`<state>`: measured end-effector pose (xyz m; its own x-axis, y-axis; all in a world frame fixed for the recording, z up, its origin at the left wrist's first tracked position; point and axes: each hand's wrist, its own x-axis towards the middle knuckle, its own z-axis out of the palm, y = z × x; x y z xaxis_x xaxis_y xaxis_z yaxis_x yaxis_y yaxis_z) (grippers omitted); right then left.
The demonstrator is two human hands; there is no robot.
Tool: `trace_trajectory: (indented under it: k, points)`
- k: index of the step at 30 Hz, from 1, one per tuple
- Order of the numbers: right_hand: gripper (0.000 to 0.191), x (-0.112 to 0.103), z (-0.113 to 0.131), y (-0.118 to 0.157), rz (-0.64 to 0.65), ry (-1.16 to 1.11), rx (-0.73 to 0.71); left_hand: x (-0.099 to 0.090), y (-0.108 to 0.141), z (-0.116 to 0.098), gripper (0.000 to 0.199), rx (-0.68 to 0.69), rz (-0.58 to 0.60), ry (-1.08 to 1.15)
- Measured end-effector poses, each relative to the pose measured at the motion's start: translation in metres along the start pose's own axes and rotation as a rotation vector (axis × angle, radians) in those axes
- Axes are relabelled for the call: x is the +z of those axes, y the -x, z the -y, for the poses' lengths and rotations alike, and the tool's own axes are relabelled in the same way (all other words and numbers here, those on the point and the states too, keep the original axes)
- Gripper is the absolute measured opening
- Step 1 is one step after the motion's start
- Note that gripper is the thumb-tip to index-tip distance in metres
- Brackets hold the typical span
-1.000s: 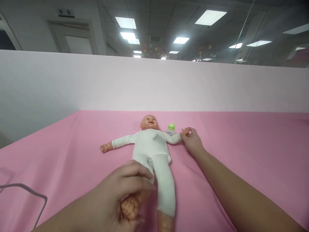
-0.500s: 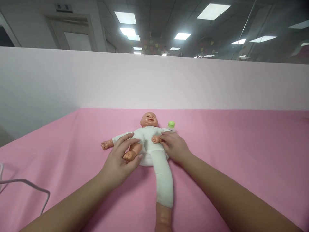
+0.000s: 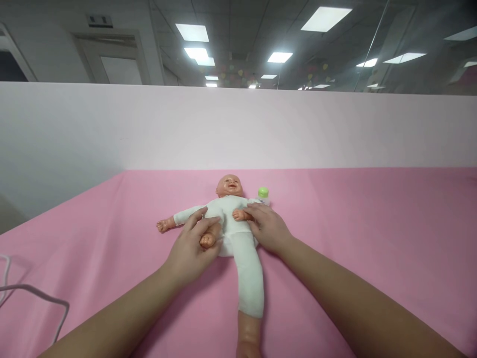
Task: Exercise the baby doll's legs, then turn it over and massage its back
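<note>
A baby doll (image 3: pixel 234 204) with a white cloth body lies on its back on the pink surface, its head away from me. My left hand (image 3: pixel 194 246) is wrapped round the doll's bent leg (image 3: pixel 207 240), whose foot shows between my fingers and thumb. The other leg (image 3: pixel 250 278) stretches straight toward me. My right hand (image 3: pixel 269 227) holds the doll's arm, with its small hand (image 3: pixel 240 215) resting on the belly. The doll's other arm (image 3: pixel 182 216) reaches out to the left.
A bottle with a green cap (image 3: pixel 263 193) stands just beyond my right hand. A pale cable (image 3: pixel 40 294) curls at the lower left on the pink sheet (image 3: pixel 357 219). Behind rises a white padded wall (image 3: pixel 261 129), with glass above it.
My left hand and the bent leg have moved slightly right, toward the doll's body. My right hand has barely moved. The camera view has shifted a little.
</note>
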<state>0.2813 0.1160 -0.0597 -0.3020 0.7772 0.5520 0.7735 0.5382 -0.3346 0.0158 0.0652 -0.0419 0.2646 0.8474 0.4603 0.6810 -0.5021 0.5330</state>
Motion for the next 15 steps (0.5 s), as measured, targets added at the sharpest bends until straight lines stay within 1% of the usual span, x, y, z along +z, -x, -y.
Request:
trace_trajectory:
  k: [3,6,8,11,13,15]
  points:
    - [0.04,-0.001,-0.005,0.0,-0.062,-0.039,0.059,-0.003,0.005,-0.001,0.051,-0.013,-0.043,0.0]
    - [0.03,-0.004,-0.01,-0.001,-0.093,-0.135,0.153,-0.007,0.013,-0.003,0.056,0.033,-0.069,-0.026]
    - [0.026,-0.007,-0.015,-0.001,-0.138,-0.233,0.25,-0.009,0.018,-0.006,0.055,0.11,-0.108,-0.048]
    - [0.034,-0.009,-0.033,-0.002,-0.24,-0.382,0.419,-0.012,0.023,-0.013,0.051,0.287,-0.169,-0.079]
    - [0.038,-0.01,-0.049,-0.002,-0.284,-0.436,0.532,-0.014,0.026,-0.019,0.05,0.406,-0.169,-0.109]
    - [0.042,-0.011,-0.067,-0.002,-0.32,-0.46,0.634,-0.015,0.028,-0.024,0.048,0.493,-0.141,-0.136]
